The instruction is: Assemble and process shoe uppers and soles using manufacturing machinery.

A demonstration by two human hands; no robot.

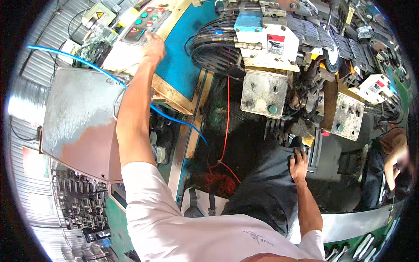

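Observation:
My left arm reaches up and forward. My left hand (154,47) is at the lower edge of a control panel (146,27) with green and red buttons and a small lit display. Its fingertips point at the panel beside the display, and nothing shows in its grasp; whether they press a key is too small to tell. Fingers spread, my right hand (299,167) lies on the knee of my dark trousers (266,183), holding nothing.
Ahead stands a large machine (270,46) with hoses and metal button plates (263,94). A grey metal box (83,122) is beside my left arm. A blue hose (170,115) and a red cord (227,122) hang nearby. Another person (390,168) works at far right.

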